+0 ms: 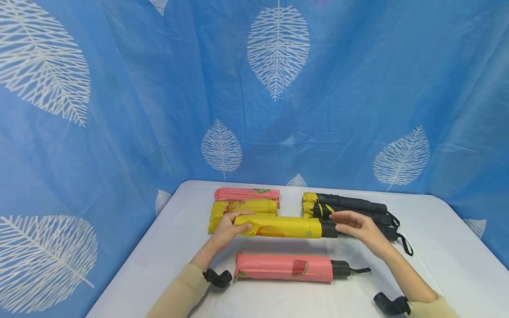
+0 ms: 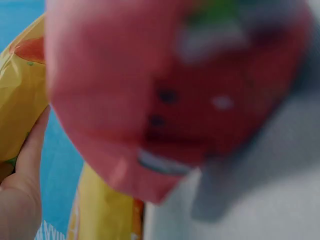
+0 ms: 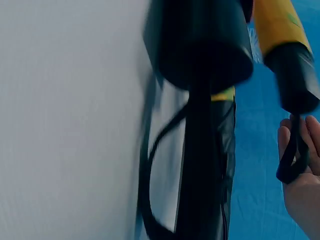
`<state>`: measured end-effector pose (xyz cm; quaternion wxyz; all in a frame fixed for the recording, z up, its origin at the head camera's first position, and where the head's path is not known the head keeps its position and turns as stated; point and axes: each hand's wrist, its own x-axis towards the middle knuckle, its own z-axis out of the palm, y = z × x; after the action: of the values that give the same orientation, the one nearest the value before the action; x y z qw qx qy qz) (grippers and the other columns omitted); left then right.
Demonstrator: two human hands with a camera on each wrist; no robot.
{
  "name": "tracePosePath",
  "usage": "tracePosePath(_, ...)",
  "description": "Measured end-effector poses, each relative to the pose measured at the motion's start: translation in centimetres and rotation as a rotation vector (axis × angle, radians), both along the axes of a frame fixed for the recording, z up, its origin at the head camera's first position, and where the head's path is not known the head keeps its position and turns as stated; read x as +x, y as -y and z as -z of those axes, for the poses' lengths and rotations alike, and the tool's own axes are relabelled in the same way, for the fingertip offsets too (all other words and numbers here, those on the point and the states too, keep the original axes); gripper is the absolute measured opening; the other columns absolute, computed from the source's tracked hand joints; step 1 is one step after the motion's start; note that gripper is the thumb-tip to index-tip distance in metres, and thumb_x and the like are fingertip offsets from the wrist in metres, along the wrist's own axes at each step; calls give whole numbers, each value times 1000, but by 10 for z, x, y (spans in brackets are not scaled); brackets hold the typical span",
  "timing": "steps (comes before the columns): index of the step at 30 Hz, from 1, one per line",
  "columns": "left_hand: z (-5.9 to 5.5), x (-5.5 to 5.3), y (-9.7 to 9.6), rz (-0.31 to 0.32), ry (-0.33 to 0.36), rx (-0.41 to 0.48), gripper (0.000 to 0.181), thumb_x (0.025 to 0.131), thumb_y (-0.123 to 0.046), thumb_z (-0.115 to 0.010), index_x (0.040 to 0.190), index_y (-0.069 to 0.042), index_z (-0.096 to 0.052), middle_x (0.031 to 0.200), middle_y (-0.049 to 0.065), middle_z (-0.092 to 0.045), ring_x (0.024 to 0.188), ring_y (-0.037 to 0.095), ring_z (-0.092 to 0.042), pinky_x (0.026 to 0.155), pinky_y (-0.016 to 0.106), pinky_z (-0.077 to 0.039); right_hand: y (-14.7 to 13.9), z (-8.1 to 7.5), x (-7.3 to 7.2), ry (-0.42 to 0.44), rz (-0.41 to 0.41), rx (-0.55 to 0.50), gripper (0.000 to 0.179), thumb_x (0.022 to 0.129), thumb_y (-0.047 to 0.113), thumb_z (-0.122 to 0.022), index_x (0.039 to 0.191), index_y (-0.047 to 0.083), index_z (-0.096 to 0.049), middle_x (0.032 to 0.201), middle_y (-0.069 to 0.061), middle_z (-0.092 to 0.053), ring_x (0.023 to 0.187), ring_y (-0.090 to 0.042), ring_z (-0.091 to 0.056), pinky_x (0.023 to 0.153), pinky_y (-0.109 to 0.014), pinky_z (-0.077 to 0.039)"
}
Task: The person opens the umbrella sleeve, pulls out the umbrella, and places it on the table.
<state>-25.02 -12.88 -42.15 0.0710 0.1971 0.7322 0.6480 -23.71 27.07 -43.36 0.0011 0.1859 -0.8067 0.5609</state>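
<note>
My left hand [image 1: 226, 230] grips the left end of a folded yellow umbrella [image 1: 292, 226] with orange fruit prints, raised above the table. At its other end, the black handle [image 3: 295, 75] points toward my right hand [image 1: 359, 226]. In the right wrist view, the fingers of that hand are extended beside the wrist strap [image 3: 292, 162] hanging from this handle. A pink folded umbrella [image 1: 278, 267] with watermelon prints lies nearer me, its black handle to the right. It looms large and blurred in the left wrist view, hiding most of the yellow one there.
Behind, on the left, lie another pink umbrella [image 1: 242, 193] and yellow umbrellas [image 1: 254, 206]. Several black-and-yellow umbrellas [image 1: 354, 203] with straps are stacked at the back right. A white table [image 1: 159, 265] carries everything, with a blue leaf-print curtain [image 1: 338, 110] around it.
</note>
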Motion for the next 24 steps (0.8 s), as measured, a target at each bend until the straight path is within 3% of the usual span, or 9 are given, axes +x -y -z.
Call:
tracePosePath(2, -3, 1, -2, -10, -3, 21, 39, 87, -3, -66, 124, 5, -58, 134, 20, -48, 120, 24, -41, 79, 25, -47, 5, 0, 2, 20, -8, 0, 40, 92, 18, -63, 129, 2, -55, 129, -20, -53, 113, -22, -55, 84, -28, -50)
tracePosePath(5, -8, 3, -5, -13, 4, 59, 39, 87, -1, -65, 125, 7, -56, 130, 21, -51, 98, 17, -51, 71, 23, -48, 13, -1, 6, 47, 39, 38, 45, 91, 21, -64, 131, 4, -53, 132, -19, -49, 116, -28, -51, 84, -34, -49)
tracePosePath(9, -13, 6, -8, -33, 11, 84, 40, 87, 0, -65, 125, 8, -55, 121, 18, -56, 73, 11, -52, 64, 21, -47, 22, -3, 11, 101, 102, 15, 51, 89, 21, -67, 133, 2, -50, 123, -19, -52, 105, -26, -52, 81, -44, -49)
tracePosePath(11, -13, 7, -9, -40, 2, 68, 40, 87, -2, -66, 125, 6, -56, 122, 16, -56, 77, 10, -54, 67, 21, -49, 26, -4, 13, 136, 109, -45, 51, 89, 19, -67, 132, 0, -49, 114, -17, -54, 95, -22, -55, 78, -45, -50)
tracePosePath(17, -3, 2, -8, -27, -32, 32, 41, 86, -5, -68, 125, 2, -58, 129, 15, -52, 94, 16, -55, 76, 26, -51, 34, -6, 19, 212, 80, -216, 46, 90, 13, -64, 129, -7, -49, 101, -10, -58, 91, -16, -65, 84, -40, -51)
tracePosePath(24, 11, -11, -5, 9, -21, 57, 42, 87, -6, -67, 127, -1, -57, 134, 12, -49, 96, 18, -53, 75, 25, -50, 38, -8, 20, 244, 114, -319, 52, 93, 15, -62, 133, -10, -42, 109, -2, -61, 96, -13, -64, 90, -36, -48)
